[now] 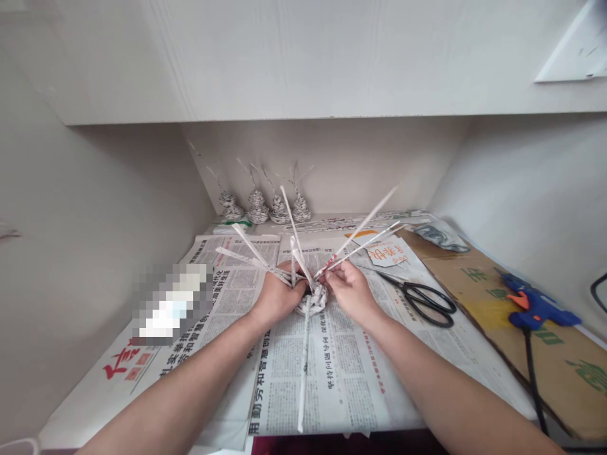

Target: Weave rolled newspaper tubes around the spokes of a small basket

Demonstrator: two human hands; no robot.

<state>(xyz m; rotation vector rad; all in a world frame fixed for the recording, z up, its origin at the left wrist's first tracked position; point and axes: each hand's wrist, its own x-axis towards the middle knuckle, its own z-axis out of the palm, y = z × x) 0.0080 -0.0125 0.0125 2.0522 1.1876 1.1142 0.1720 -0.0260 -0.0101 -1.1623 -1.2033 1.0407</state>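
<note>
Newsprint spreads from the left, red print at its far-left end, and runs under both my arms; four woven gourds stand in a row near the back wall, thin stems poking up; my left hand curls round the left side of the weave, thumb at its rim, some fingers hidden; the weave sits at the middle, above the newsprint, pale spokes fanning out, one pointing back at me; my right hand pinches a spoke near its base, though I cannot tell which of the two leaning up and right; beyond it lies a card with orange writing; black scissors rest nearer, blades toward my hand; farthest right, a blue glue gun lies on cardboard.
</note>
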